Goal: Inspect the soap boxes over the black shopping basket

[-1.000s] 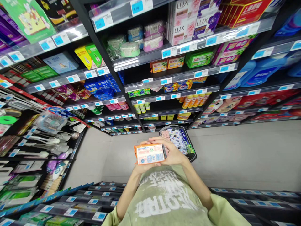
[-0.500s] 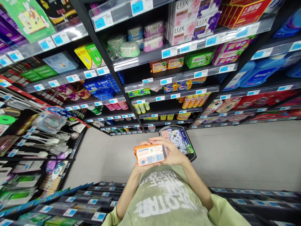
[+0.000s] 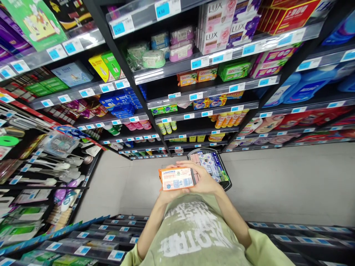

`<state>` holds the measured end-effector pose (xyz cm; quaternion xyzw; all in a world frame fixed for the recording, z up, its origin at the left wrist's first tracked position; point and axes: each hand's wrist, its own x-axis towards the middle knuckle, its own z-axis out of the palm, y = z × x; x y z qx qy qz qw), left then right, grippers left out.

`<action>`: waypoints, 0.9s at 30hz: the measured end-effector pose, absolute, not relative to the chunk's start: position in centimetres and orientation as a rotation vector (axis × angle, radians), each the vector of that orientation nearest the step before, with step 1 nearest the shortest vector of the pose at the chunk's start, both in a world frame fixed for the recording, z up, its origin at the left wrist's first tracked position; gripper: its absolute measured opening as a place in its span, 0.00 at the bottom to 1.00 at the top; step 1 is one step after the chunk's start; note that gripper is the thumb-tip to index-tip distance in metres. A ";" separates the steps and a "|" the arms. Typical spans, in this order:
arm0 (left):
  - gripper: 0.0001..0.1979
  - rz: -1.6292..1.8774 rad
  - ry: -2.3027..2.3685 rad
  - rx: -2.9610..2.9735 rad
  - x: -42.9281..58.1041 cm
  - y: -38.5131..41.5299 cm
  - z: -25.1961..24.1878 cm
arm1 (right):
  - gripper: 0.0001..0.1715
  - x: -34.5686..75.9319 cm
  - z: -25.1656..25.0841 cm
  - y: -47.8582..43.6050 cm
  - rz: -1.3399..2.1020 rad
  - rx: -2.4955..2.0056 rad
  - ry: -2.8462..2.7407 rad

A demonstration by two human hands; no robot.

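An orange-and-white soap pack point(image 3: 177, 178) is held between my two hands in front of my chest, its printed side turned up. My left hand point(image 3: 168, 195) grips it from below and the left, mostly hidden behind the pack. Around the right end curls my right hand point(image 3: 205, 181), its fingers reaching over the far edge. Beyond my right hand, a black shopping basket point(image 3: 226, 177) stands on the floor with several boxed goods inside, partly covered by that hand.
Ahead rises a black shelf unit point(image 3: 155, 74) with soaps and price tags. Similar orange packs point(image 3: 197, 76) sit on one shelf. Blue bottles point(image 3: 307, 85) stand to the right, and hanging brushes point(image 3: 55, 166) line the left. Grey floor point(image 3: 277, 177) lies between the shelves.
The soap pack has tilted slightly in my hands, and its upper edge has shifted a little. Both hands keep almost the same place.
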<state>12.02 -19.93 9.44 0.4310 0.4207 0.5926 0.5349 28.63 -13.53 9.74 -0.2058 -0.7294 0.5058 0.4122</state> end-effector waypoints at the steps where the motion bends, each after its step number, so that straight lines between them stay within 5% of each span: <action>1: 0.41 1.410 1.015 1.017 12.0 -19.9 9.5 | 0.48 28.6 9.8 -13.5 1.276 -0.528 -1.836; 27: 0.44 1.296 1.122 0.726 11.9 -20.5 7.9 | 0.50 28.8 9.3 -12.8 1.504 -0.635 -1.789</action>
